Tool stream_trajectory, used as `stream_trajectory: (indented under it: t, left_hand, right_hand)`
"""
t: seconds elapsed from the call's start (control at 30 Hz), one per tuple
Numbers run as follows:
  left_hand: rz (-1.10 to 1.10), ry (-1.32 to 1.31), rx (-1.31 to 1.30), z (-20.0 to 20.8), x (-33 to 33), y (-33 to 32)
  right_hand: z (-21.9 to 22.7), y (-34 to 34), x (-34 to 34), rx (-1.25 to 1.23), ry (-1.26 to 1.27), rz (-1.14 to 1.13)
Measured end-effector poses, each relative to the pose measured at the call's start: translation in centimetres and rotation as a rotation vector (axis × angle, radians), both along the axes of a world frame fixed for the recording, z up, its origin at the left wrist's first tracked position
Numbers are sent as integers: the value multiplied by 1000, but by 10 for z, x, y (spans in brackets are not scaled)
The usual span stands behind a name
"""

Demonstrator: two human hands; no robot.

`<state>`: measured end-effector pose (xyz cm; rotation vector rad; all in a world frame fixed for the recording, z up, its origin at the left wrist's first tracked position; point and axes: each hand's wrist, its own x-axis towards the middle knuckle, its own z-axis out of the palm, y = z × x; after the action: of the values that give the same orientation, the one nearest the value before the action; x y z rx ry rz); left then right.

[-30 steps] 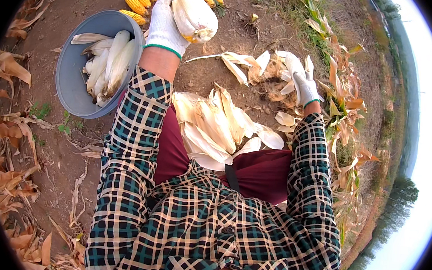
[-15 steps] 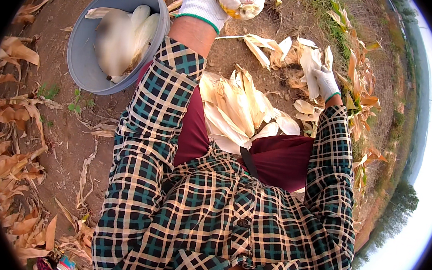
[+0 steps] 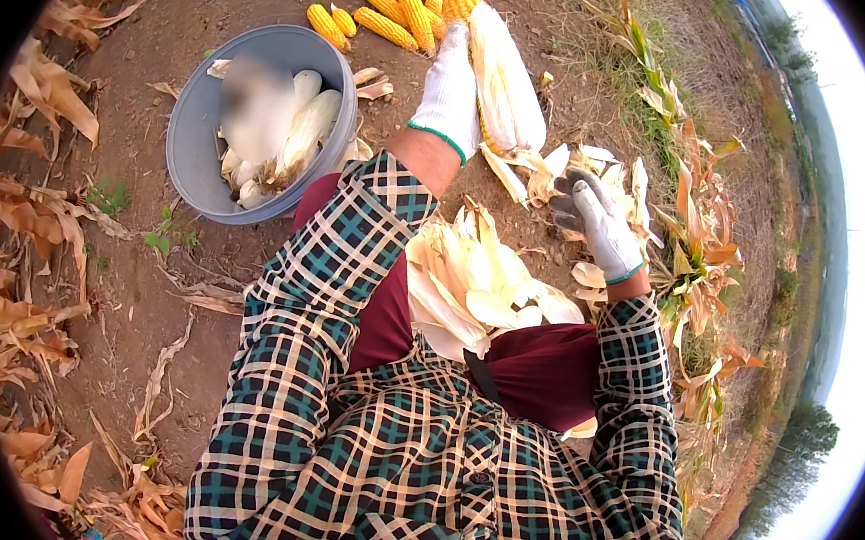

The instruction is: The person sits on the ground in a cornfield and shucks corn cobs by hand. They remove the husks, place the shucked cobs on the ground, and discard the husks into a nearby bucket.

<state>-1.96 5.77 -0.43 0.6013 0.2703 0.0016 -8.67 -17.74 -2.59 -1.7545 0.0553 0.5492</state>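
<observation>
My left hand [image 3: 449, 93], in a white glove with a green cuff, is closed around a half-husked ear of corn [image 3: 507, 80]. Yellow kernels show at its far end, while pale husk still wraps the rest. Some of the fingers are hidden behind the ear. My right hand [image 3: 596, 221], gloved with a grey palm side, is held to the right of the ear, fingers apart and nothing in them. Below and beyond it are loose dry husks [image 3: 634, 189]. Between my legs is a heap of peeled husks [image 3: 477, 283].
To the left stands a grey bucket [image 3: 185, 157] with unhusked ears [image 3: 312, 126] inside, part of it blurred. Several bare yellow corn cobs [image 3: 384, 28] lie on the soil at the far side. Dry corn stalks [image 3: 700, 249] line the right.
The ear in my left hand has swung round, its kernel end now pointing away from me. My right hand has let go of a husk and moved slightly left and nearer. The view has shifted.
</observation>
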Motion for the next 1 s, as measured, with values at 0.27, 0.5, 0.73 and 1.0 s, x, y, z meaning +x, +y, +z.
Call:
stream_trajectory:
  t: [0.27,0.5,0.73,1.0]
  left_hand:
    - [-37,173,-2,-1,-7,-33]
    - [-388,12,653,-32,35,-4]
    - [-845,90,2264,-23,51,42]
    - [64,-32,1441,-17,60,-3]
  right_hand:
    - [-2,60,1,777,52,4]
    - [19,51,34,637,68,-204]
    - [29,-2,63,-1043,-522,-60]
    - [32,2,62,-704,-538,-226]
